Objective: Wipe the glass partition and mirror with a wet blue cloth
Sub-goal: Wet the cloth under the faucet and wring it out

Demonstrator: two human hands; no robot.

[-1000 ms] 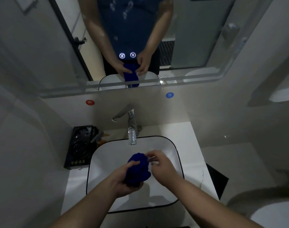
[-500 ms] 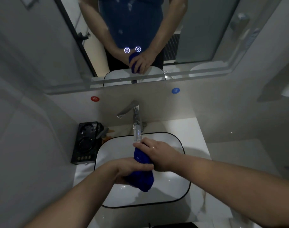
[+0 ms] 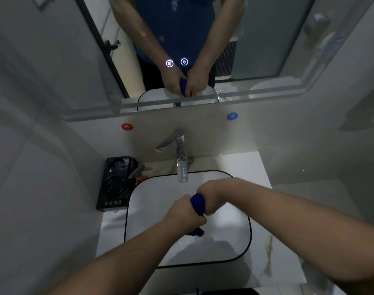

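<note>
1. Blue cloth (image 3: 198, 204) is held over the white basin (image 3: 143, 201), just in front of the tap (image 3: 180, 158); its near end is gripped by the left hand (image 3: 185, 213), fingers curled tightly round it.
2. Its far end is clenched in the right hand (image 3: 212, 196), so wringing is judged to be under way.
3. Smears and droplets are seen on the mirror (image 3: 267, 39); wiping is judged not yet begun, and the glass partition cannot be identified with certainty.
</note>
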